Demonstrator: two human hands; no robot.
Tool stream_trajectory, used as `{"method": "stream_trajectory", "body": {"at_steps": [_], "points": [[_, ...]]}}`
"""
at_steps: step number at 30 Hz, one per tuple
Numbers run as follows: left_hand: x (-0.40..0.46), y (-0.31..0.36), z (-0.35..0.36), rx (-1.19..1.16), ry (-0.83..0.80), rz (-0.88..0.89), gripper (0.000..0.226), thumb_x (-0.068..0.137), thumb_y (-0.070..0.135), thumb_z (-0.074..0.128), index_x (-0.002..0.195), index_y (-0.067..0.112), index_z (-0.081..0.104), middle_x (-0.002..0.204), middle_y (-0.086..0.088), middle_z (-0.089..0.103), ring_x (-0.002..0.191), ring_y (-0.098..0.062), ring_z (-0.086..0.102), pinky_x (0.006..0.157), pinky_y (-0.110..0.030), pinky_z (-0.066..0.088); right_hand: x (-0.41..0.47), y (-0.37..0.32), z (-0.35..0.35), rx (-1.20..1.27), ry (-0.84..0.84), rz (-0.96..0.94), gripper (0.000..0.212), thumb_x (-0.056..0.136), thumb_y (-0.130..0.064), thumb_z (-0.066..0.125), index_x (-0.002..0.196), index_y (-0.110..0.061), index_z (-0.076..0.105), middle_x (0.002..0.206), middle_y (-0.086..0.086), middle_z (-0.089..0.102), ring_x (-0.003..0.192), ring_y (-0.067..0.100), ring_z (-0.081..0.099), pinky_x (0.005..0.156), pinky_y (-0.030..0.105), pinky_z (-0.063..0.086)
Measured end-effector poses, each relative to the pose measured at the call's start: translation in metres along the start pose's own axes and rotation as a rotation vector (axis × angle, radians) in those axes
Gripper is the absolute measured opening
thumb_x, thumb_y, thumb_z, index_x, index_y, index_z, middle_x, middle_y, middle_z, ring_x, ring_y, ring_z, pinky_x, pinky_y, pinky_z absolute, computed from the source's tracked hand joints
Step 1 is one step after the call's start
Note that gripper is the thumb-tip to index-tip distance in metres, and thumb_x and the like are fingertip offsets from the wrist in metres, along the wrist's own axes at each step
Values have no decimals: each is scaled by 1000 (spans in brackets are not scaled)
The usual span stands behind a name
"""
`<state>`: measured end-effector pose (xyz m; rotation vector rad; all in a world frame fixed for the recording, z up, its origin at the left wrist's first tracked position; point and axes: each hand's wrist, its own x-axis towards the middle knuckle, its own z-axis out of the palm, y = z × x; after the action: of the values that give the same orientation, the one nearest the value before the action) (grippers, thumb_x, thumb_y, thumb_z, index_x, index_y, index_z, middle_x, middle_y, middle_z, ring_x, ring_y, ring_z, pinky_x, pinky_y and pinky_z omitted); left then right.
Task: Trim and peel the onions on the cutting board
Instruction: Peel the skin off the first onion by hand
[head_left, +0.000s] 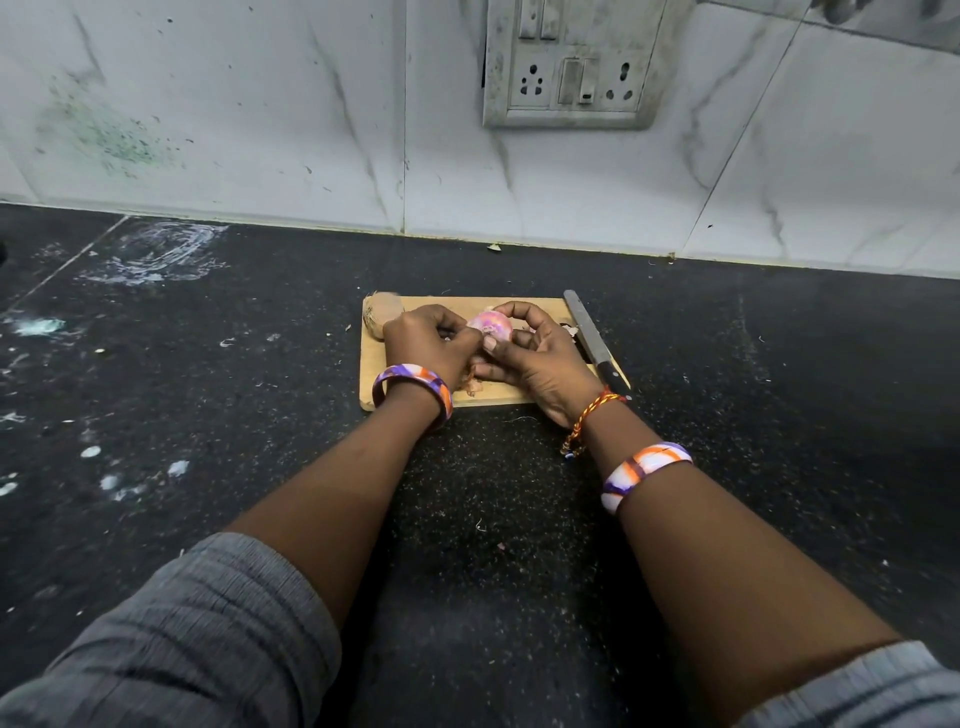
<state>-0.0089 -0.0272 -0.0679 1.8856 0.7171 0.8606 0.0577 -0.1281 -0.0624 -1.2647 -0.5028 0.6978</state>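
A pink, partly peeled onion (491, 326) is held above the wooden cutting board (415, 397) between both hands. My right hand (535, 358) curls round it from the right, thumb on its near side. My left hand (428, 343) pinches at its left side with curled fingers. A second onion (382, 312), still in its brown skin, lies at the board's far left corner, partly hidden by my left hand. Loose brown peel (474, 384) lies on the board under the hands. A knife (592, 338) rests along the board's right edge, blade pointing away.
The board sits on a dark speckled countertop (260, 415) with white smears at the left. A white marble-tiled wall (260, 130) rises behind, with a grimy switch and socket panel (571, 67). Small peel scraps dot the counter.
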Motion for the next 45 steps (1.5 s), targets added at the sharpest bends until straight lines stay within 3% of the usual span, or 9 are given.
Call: {"method": "stream_trajectory", "body": {"at_steps": [5, 9, 18, 21, 24, 30, 35, 41, 45], "points": [[3, 0, -1, -83, -11, -81, 12, 74, 14, 65, 79, 4, 69, 75, -14, 69, 65, -22, 62, 69, -38, 57, 3, 3, 1, 76, 13, -3, 20, 88, 8, 50, 94, -11, 51, 66, 4, 71, 57, 15, 69, 58, 25, 59], [4, 0, -3, -127, -13, -73, 11, 79, 11, 59, 80, 5, 68, 75, -11, 67, 67, -21, 60, 72, -38, 56, 3, 3, 3, 87, 17, 0, 19, 89, 6, 48, 95, -12, 49, 86, 13, 64, 59, 14, 69, 59, 25, 59], [2, 0, -3, -102, -119, 10, 24, 86, 11, 56, 106, 2, 67, 104, -15, 70, 91, -18, 64, 78, -20, 47, 1, 0, 2, 95, 9, 6, 19, 90, 6, 46, 96, -12, 48, 89, 15, 62, 60, 14, 69, 59, 25, 59], [3, -2, -3, -73, -104, 13, 23, 87, 10, 54, 103, 1, 67, 101, -15, 70, 83, -16, 61, 73, -19, 46, 0, -1, 2, 85, 2, 27, 19, 90, 6, 46, 96, -11, 48, 89, 16, 61, 59, 14, 69, 60, 25, 59], [3, -3, -1, -86, -90, -6, 21, 86, 11, 56, 97, 0, 69, 93, -18, 71, 73, -21, 61, 71, -30, 53, 0, -2, 2, 85, -9, 46, 17, 90, 6, 46, 97, -10, 48, 89, 15, 61, 58, 14, 69, 60, 25, 58], [2, -2, 0, -26, -49, -14, 18, 85, 9, 56, 91, 0, 70, 87, -17, 70, 70, -18, 58, 68, -25, 48, 1, -3, 3, 92, -9, 66, 11, 93, 0, 44, 96, -9, 49, 88, 17, 60, 55, 14, 69, 60, 24, 58], [6, -2, -1, -33, -51, -15, 18, 84, 6, 53, 89, 3, 70, 84, -17, 70, 70, -20, 60, 73, -32, 53, 1, -4, 2, 148, -20, 79, 10, 94, -4, 42, 97, -9, 50, 87, 17, 62, 58, 14, 69, 59, 23, 58], [7, -5, -2, -158, -132, -20, 11, 87, 11, 55, 85, 13, 66, 74, -5, 64, 57, -10, 58, 56, -24, 52, 1, -2, 0, 202, -7, 69, 13, 94, -3, 43, 100, -10, 53, 89, 14, 60, 60, 11, 68, 62, 22, 58], [3, -4, -2, -210, -163, -19, 14, 80, 15, 66, 93, 10, 66, 70, -3, 63, 46, -2, 57, 42, -14, 48, 1, -1, -1, 170, -9, 69, 35, 89, 7, 48, 122, -4, 49, 92, 10, 60, 70, 13, 62, 63, 20, 57]]}}
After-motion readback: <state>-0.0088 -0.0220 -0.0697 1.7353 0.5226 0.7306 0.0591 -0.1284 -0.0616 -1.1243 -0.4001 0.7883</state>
